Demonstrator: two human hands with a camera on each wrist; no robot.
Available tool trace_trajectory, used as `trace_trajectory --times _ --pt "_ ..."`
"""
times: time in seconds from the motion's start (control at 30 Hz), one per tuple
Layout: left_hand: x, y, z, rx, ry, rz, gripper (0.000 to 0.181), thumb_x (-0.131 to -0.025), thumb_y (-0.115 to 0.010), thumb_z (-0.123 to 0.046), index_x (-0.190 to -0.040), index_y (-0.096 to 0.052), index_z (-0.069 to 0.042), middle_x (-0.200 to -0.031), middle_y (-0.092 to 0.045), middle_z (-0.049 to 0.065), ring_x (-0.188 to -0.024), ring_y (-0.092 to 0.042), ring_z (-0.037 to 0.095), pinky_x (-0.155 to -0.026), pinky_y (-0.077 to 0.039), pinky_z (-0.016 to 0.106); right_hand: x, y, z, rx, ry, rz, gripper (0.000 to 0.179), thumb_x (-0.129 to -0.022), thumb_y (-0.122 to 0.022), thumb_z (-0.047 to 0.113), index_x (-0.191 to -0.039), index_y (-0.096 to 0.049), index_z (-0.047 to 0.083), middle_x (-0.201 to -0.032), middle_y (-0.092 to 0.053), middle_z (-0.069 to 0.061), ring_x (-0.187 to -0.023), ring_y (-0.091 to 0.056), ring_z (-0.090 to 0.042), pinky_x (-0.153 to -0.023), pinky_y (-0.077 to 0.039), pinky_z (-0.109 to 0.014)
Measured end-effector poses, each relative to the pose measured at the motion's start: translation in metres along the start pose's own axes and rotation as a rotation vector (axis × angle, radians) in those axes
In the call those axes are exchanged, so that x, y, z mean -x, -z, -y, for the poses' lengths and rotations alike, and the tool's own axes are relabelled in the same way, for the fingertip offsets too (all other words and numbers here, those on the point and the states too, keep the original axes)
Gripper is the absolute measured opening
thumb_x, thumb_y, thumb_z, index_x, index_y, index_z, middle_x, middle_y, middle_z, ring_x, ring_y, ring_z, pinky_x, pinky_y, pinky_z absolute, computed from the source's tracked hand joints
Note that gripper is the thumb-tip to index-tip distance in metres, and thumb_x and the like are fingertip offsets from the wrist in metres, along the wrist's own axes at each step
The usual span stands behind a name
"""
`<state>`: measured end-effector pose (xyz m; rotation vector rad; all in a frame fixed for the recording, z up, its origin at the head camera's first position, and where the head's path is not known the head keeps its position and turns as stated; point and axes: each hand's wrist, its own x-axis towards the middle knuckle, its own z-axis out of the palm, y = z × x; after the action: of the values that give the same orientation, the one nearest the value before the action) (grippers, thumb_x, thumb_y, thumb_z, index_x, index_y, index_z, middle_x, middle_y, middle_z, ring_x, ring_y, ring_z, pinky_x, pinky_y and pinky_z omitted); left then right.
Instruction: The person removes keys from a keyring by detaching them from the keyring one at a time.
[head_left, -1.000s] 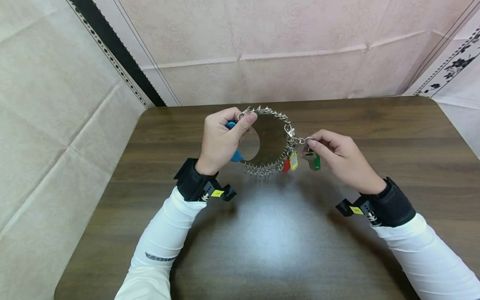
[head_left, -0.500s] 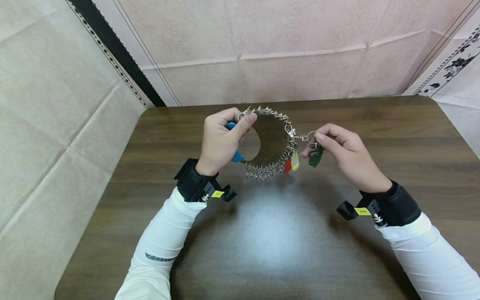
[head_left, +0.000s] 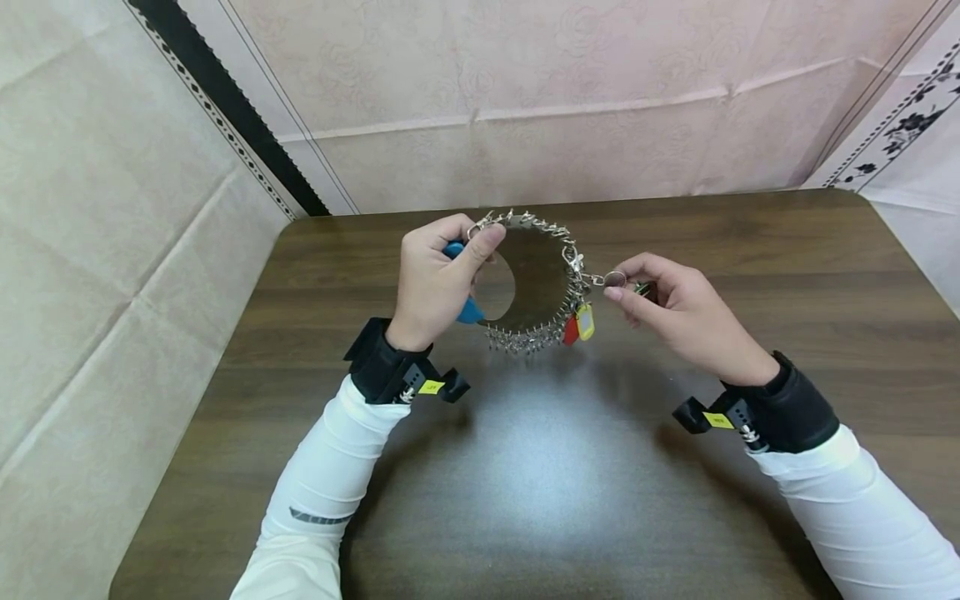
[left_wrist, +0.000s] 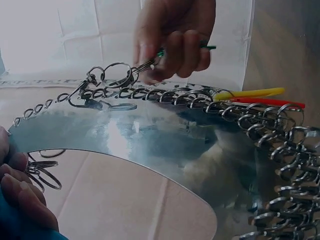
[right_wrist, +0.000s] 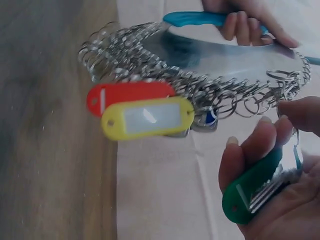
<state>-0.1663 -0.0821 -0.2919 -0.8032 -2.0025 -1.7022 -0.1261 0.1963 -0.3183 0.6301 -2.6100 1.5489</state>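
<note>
My left hand (head_left: 433,283) holds the blue handle (head_left: 469,312) of a round, shiny metal key holder (head_left: 536,275), thumb laid on its upper rim. Small metal rings and hooks (head_left: 528,340) line its curved edge. At its right side a clasp links to a split key ring (left_wrist: 116,63). My right hand (head_left: 667,308) holds the keys (right_wrist: 272,192) and green key tag (right_wrist: 250,192) hanging from that ring, with fingers curled round them in the right wrist view. A yellow key tag (head_left: 585,321) and a red key tag (head_left: 571,331) dangle from the lower right edge.
Beneath both hands lies a brown wooden table (head_left: 525,500). Pale patterned cloth (head_left: 600,100) hangs beyond its far edge, and more cloth (head_left: 112,292) covers the left side. Each wrist wears a black strap with a camera (head_left: 397,371).
My right hand first drew a little right, showing the green tag and keys below the ring, then came slightly back and gathered them into its fingers. My left hand keeps its grip.
</note>
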Motion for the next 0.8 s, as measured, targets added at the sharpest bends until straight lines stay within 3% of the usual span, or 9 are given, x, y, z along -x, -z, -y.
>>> trace_trajectory --times 0.23,0.53,0.8 --pt "-0.0025 0.0027 -0.0006 -0.018 -0.009 -0.006 0.027 -0.097 -0.066 -0.004 -0.072 -0.061 0.004 -0.057 -0.054 0.014 -0.042 -0.045 0.014 -0.042 -0.037 0.028 -0.0004 -0.0002 -0.0021 0.083 0.110 0.027 0.011 -0.105 -0.056 0.013 -0.104 -0.067 0.011 -0.077 -0.055 -0.002 -0.068 -0.052 -0.012 -0.060 -0.042 -0.024" --pt "-0.0028 0.0036 0.0032 -0.019 0.001 -0.012 0.027 -0.097 -0.066 -0.005 -0.072 -0.062 0.004 -0.057 -0.054 0.005 -0.042 -0.043 0.015 -0.042 -0.035 0.028 -0.0012 -0.0032 -0.0060 0.141 0.269 -0.089 0.015 -0.101 -0.057 0.000 -0.100 -0.070 0.008 -0.070 -0.053 0.004 -0.062 -0.049 -0.006 -0.061 -0.040 -0.019" --pt "-0.0034 0.0045 0.0048 -0.020 0.002 -0.009 0.028 -0.098 -0.066 -0.006 -0.072 -0.062 0.003 -0.056 -0.053 0.007 -0.041 -0.043 0.015 -0.041 -0.036 0.028 -0.0005 0.0002 -0.0076 0.051 0.263 -0.028 0.015 -0.101 -0.056 -0.001 -0.105 -0.068 0.006 -0.074 -0.059 0.001 -0.066 -0.056 -0.009 -0.058 -0.044 -0.020"
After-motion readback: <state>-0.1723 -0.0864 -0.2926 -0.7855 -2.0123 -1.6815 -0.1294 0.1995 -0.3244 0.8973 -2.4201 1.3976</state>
